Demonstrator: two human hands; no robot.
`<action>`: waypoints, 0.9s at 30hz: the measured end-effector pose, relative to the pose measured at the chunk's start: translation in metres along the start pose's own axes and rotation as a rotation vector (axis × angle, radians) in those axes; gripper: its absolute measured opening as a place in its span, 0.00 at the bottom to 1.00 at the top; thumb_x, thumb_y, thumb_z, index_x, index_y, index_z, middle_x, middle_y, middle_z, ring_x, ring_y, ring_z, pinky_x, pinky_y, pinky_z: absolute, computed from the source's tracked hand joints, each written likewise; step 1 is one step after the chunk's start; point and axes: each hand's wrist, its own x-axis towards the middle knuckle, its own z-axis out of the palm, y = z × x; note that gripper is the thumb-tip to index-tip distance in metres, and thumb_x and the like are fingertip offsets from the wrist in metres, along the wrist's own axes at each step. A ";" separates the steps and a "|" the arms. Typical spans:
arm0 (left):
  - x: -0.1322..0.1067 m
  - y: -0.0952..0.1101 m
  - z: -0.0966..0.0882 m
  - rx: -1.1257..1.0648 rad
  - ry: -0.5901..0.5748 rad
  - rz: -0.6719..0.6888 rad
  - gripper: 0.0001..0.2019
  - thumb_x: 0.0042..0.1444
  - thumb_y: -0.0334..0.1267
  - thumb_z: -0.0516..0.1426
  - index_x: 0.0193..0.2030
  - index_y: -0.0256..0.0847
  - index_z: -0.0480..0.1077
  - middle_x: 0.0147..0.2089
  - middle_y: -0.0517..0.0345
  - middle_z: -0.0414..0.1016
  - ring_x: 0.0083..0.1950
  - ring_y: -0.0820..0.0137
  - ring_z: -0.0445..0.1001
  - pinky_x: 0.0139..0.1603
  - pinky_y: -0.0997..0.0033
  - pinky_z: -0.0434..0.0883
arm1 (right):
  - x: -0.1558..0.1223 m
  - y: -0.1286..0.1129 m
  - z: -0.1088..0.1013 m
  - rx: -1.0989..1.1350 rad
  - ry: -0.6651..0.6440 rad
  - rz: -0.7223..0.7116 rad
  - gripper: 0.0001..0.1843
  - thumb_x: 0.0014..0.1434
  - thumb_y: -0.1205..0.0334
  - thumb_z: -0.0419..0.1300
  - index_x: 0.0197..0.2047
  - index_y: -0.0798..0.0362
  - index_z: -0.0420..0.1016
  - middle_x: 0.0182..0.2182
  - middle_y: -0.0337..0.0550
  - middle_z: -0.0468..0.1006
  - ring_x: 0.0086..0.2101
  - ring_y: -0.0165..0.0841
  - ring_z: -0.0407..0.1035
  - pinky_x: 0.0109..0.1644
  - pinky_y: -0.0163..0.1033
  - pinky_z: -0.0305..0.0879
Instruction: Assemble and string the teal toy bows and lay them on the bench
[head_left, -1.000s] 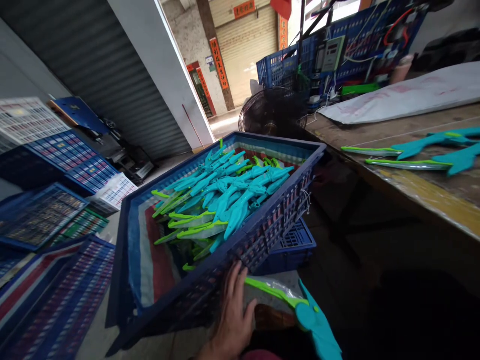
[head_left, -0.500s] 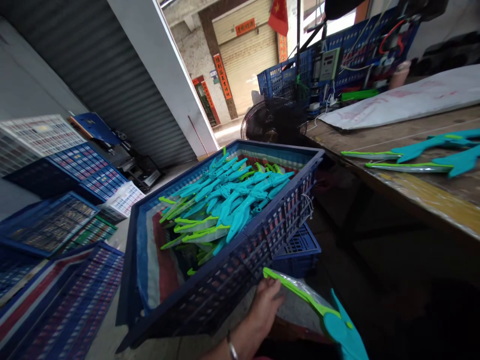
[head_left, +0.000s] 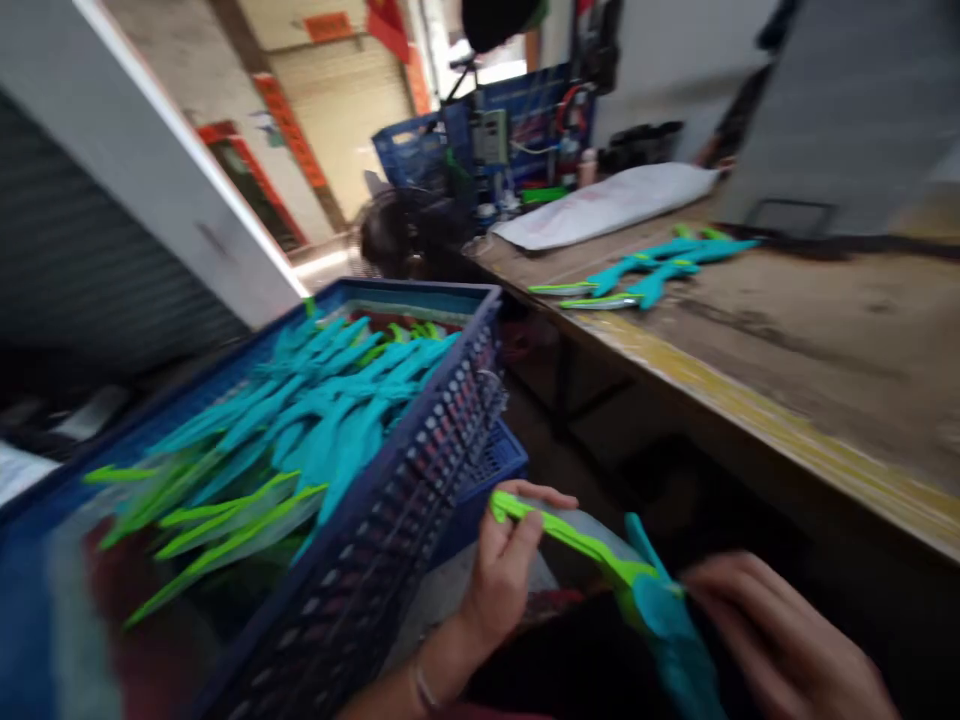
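Note:
My left hand [head_left: 502,570] is closed around the lime-green tip of a teal-and-lime plastic piece [head_left: 600,545] with a clear, blade-like section. The piece slants down to the right, its teal end running off the bottom edge. At the teal joint, my right hand [head_left: 780,630] has its bent fingers together against the piece; they are blurred and the thumb is hidden. Left of my hands stands a dark blue plastic crate [head_left: 420,500], its lining striped. Inside it lies a heap of similar teal-and-lime pieces [head_left: 330,400].
Two similar pieces [head_left: 652,270] lie on the worn wooden table [head_left: 817,350] at right, near a white sack [head_left: 607,205]. A smaller blue crate [head_left: 495,465] sits low behind the big one. A fan [head_left: 397,235] stands beyond the crate.
The view has swung right, so the crate sits further left and more table shows. My right hand has come into view at the teal joint. My left hand still holds the lime tip.

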 end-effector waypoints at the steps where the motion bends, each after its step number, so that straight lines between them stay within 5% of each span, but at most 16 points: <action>1: -0.002 0.005 0.002 0.038 -0.024 0.015 0.11 0.71 0.42 0.53 0.53 0.40 0.69 0.53 0.47 0.79 0.56 0.58 0.76 0.63 0.53 0.67 | 0.006 -0.010 -0.002 0.038 -0.030 -0.011 0.11 0.70 0.54 0.57 0.38 0.46 0.77 0.35 0.47 0.76 0.32 0.34 0.75 0.31 0.35 0.73; 9: -0.014 0.018 -0.005 0.172 -0.082 0.034 0.09 0.72 0.39 0.53 0.55 0.44 0.69 0.54 0.54 0.75 0.56 0.66 0.75 0.57 0.66 0.72 | 0.051 -0.081 0.028 0.158 0.034 -0.168 0.10 0.71 0.71 0.51 0.43 0.53 0.73 0.35 0.43 0.73 0.32 0.26 0.70 0.33 0.27 0.70; 15: -0.009 0.021 -0.010 0.330 -0.098 0.100 0.10 0.71 0.40 0.53 0.55 0.43 0.68 0.53 0.51 0.77 0.54 0.65 0.76 0.55 0.65 0.73 | 0.041 -0.083 0.054 0.079 -0.001 -0.263 0.11 0.72 0.71 0.50 0.46 0.56 0.73 0.40 0.45 0.78 0.38 0.29 0.74 0.41 0.31 0.74; 20: -0.012 0.019 -0.010 0.355 -0.114 0.083 0.12 0.72 0.39 0.51 0.59 0.42 0.64 0.53 0.49 0.76 0.54 0.63 0.77 0.54 0.64 0.74 | 0.040 -0.085 0.060 0.009 -0.012 -0.245 0.11 0.73 0.70 0.49 0.46 0.58 0.73 0.37 0.45 0.77 0.35 0.29 0.73 0.33 0.30 0.71; 27: -0.013 0.019 -0.013 0.431 -0.142 0.142 0.11 0.72 0.34 0.51 0.58 0.47 0.65 0.55 0.55 0.73 0.55 0.67 0.74 0.56 0.68 0.73 | 0.041 -0.086 0.062 0.065 -0.014 -0.297 0.12 0.73 0.71 0.48 0.48 0.59 0.72 0.40 0.48 0.75 0.37 0.30 0.71 0.34 0.30 0.70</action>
